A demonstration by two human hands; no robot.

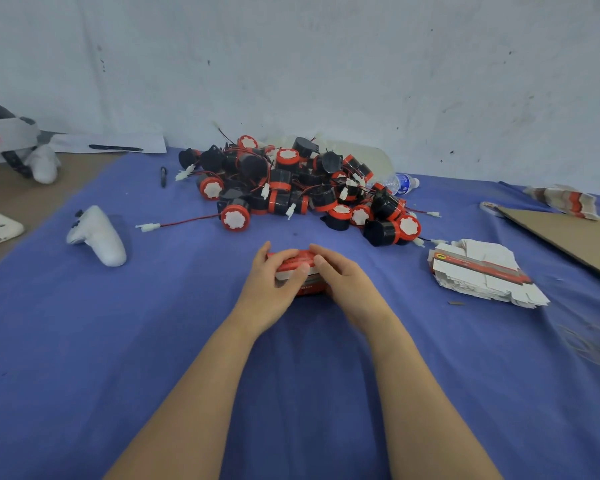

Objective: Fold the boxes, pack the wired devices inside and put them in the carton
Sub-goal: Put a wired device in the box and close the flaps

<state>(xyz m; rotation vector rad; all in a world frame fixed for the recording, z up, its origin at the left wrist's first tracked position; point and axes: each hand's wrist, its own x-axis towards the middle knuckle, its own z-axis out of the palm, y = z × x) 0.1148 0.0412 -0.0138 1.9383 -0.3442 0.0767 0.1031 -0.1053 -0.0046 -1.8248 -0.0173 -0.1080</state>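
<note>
A small red and white box sits on the blue cloth in the middle of the table. My left hand grips its left side with fingers curled over the top. On the box's right side, my right hand holds it, its fingers reaching across the top edge. Behind the box lies a heap of black and red wired devices with white connectors. A stack of flat unfolded boxes lies to the right. A brown carton flap shows at the far right.
A white controller lies on the cloth at left, a pen behind it. A plastic water bottle lies behind the heap. More flat boxes sit far right. A headset and papers are at the back left.
</note>
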